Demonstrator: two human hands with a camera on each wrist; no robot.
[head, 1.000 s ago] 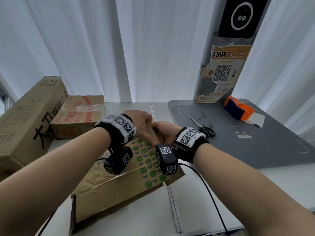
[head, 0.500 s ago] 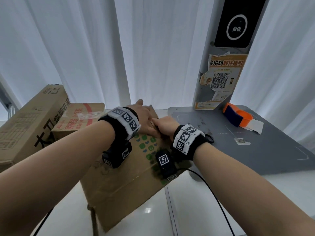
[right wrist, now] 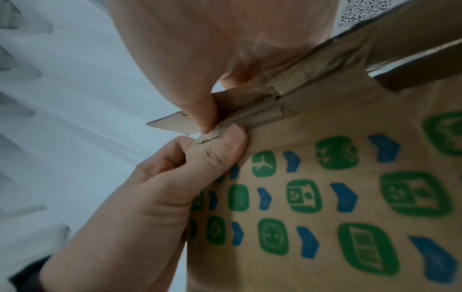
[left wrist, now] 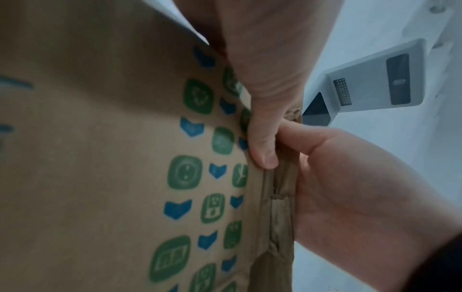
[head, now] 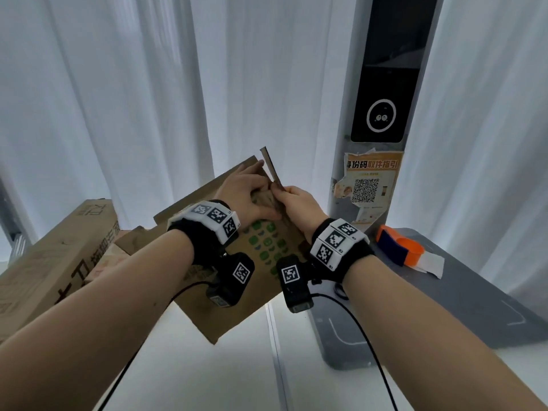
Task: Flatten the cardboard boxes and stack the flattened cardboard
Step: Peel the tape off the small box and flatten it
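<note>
The box (head: 237, 280), flattened brown cardboard printed with green icons and blue chevrons, is held tilted above the white worktop (head: 237, 366), in front of the curtain (head: 118, 99). Its lower corner points down toward the worktop; its left part is covered by the left forearm. A narrow strip (head: 271, 167) of cardboard stands up from the box's top right edge. The left hand (head: 246, 194) lies on the printed face at that edge; its grip is closed, thumb on the front and fingers curled behind the panel, as the right wrist view shows. The fingers behind the panel are hidden in the head view. The right hand (head: 299, 206) is just beside the left hand, touching it at the thumb; its grip pinches the strip at the torn seam, thumb against forefinger. The left wrist view shows this seam crumpled; its lower end is cut off by the frame. To the left, a long carton (head: 59, 250) lies on the worktop, cut off at the frame edge; a smaller box (head: 109, 259) behind the left forearm is mostly hidden. To the right stands a grey post (head: 341, 114) with a QR poster (head: 370, 185), on a grey mat (head: 459, 301). An orange tape dispenser (head: 400, 247) rests on the mat. A dark object under the right wrist is too covered to identify.
</note>
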